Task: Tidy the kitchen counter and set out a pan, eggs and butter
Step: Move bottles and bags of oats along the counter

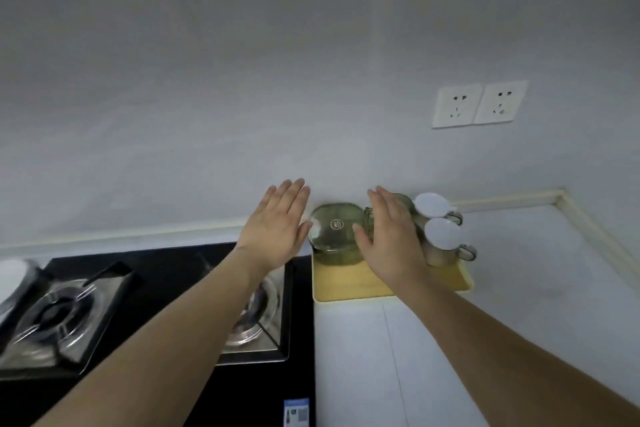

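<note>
Head view of a white kitchen counter (519, 288) against a pale wall. Both forearms reach forward with fingers straight and together, gripping nothing. The left hand (277, 222) hovers palm-down over the far right corner of the black glass gas hob (166, 274), just left of a translucent green glass teapot with a round lid (334, 232). The right hand (391, 236) is held flat at the teapot's right side, partly covering it; whether it touches the glass cannot be told. The teapot stands at the rear left of a shallow yellow rectangular tray (349, 288), which lies on the counter directly beside the hob. Behind the right hand, along the tray's right edge, are two clear glass cups with white round lids (440, 222), handles pointing right. Two white wall sockets (479, 104) sit side by side above. A blue label (296, 412) marks the hob's near edge.
</note>
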`<state>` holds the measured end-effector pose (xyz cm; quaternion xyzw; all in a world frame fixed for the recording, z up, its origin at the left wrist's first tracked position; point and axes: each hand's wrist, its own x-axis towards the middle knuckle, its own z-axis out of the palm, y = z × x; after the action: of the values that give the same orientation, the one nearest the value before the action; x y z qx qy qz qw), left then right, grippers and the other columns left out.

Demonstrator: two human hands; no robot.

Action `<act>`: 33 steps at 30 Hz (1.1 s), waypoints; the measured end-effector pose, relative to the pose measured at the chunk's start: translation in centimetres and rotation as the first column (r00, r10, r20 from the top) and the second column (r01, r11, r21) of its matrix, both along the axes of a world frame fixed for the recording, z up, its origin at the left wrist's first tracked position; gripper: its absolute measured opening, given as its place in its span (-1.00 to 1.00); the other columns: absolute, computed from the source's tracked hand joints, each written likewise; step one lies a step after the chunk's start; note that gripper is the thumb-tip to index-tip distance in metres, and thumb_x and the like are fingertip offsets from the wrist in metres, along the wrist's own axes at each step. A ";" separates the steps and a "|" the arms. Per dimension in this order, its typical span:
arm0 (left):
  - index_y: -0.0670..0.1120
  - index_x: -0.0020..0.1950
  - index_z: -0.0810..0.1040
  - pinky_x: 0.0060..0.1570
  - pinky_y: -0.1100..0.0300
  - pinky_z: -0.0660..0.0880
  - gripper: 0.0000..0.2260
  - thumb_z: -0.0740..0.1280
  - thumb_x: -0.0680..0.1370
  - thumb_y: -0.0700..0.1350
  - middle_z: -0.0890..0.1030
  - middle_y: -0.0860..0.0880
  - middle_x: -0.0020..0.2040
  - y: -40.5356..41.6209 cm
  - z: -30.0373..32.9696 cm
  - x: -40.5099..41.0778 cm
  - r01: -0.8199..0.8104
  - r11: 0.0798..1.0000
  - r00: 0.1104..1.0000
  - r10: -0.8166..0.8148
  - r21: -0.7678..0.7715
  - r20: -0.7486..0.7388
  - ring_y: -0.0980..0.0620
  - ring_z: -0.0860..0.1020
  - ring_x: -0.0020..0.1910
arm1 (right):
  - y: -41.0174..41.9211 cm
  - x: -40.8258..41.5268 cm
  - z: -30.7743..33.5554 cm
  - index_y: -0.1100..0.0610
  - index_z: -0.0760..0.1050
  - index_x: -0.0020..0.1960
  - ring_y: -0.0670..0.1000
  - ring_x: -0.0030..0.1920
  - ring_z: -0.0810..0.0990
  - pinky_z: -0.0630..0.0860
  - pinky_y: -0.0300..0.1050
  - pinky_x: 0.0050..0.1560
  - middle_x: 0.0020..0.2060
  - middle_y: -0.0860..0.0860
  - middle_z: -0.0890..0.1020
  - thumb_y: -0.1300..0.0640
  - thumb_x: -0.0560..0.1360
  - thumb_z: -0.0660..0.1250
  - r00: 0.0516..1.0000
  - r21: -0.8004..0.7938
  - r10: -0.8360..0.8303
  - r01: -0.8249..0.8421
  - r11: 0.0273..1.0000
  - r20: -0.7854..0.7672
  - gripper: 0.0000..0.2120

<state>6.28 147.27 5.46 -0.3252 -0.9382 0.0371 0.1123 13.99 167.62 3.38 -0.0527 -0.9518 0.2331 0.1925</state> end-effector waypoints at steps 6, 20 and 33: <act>-0.20 0.51 0.26 0.49 -0.06 0.08 -0.43 -0.03 0.60 0.11 0.30 -0.16 0.50 -14.0 2.2 4.6 -0.200 0.980 0.979 0.199 -0.011 -0.047 -0.17 0.24 0.49 | -12.8 0.8 2.8 0.16 0.18 0.51 0.09 0.51 0.13 0.06 0.01 0.52 0.51 0.09 0.21 -0.01 0.57 0.24 0.976 0.004 0.218 -0.218 0.976 0.007 -0.42; -0.19 0.51 0.25 0.50 -0.07 0.04 -0.42 -0.02 0.61 0.13 0.29 -0.16 0.50 -42.7 5.8 20.4 -0.562 0.820 0.813 0.571 0.107 -0.111 -0.17 0.21 0.50 | -41.4 9.1 7.3 0.08 0.07 0.55 0.02 0.55 0.00 -0.06 -0.03 0.54 0.55 0.02 0.08 -0.03 0.61 0.16 0.811 0.001 0.583 -0.584 0.812 -0.048 -0.42; -0.17 0.56 0.14 0.52 -0.05 -0.02 -0.46 0.07 0.65 0.09 0.18 -0.15 0.55 -59.9 7.5 32.1 -0.776 0.591 0.578 0.806 0.220 -0.127 -0.13 0.11 0.54 | -58.7 15.3 8.8 0.11 0.06 0.55 0.01 0.54 -0.01 -0.08 -0.05 0.54 0.54 0.04 0.09 -0.02 0.61 0.18 0.629 0.044 0.774 -0.773 0.633 -0.072 -0.41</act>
<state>38.40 87.41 12.96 0.1428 -0.9667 0.0517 0.2062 29.30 108.89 12.14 0.3709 -0.8746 0.2908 0.1140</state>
